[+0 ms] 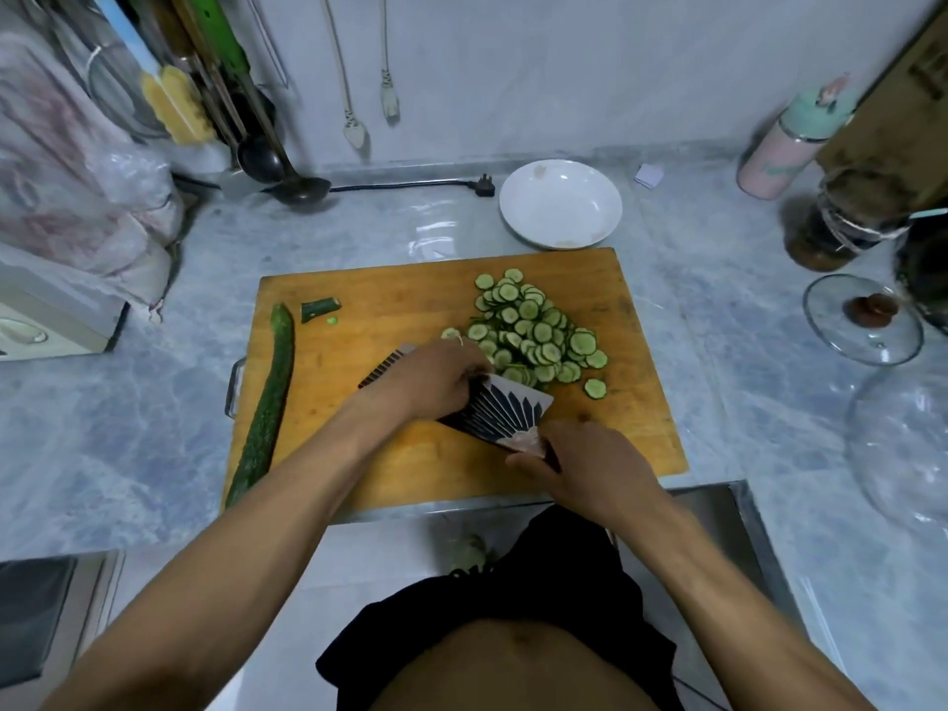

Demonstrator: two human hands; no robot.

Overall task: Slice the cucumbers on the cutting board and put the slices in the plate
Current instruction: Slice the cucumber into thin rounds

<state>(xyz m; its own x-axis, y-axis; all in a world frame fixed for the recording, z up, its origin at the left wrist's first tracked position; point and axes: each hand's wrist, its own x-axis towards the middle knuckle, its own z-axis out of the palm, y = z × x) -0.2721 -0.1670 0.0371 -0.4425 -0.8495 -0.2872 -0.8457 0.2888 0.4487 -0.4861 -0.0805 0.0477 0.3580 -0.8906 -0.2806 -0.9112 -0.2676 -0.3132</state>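
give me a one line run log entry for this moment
left hand on knife | right hand grips handle | slices piled on cutting board | plate empty | whole cucumber uncut

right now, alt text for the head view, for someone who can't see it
A person holds a patterned cleaver flat on a wooden cutting board, right hand gripping its handle and left hand resting on the blade beside a pile of cucumber slices. A whole cucumber lies along the board's left edge; an empty white plate sits behind.

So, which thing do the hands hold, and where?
The right hand grips the cleaver by its handle end; the left hand rests on its blade.
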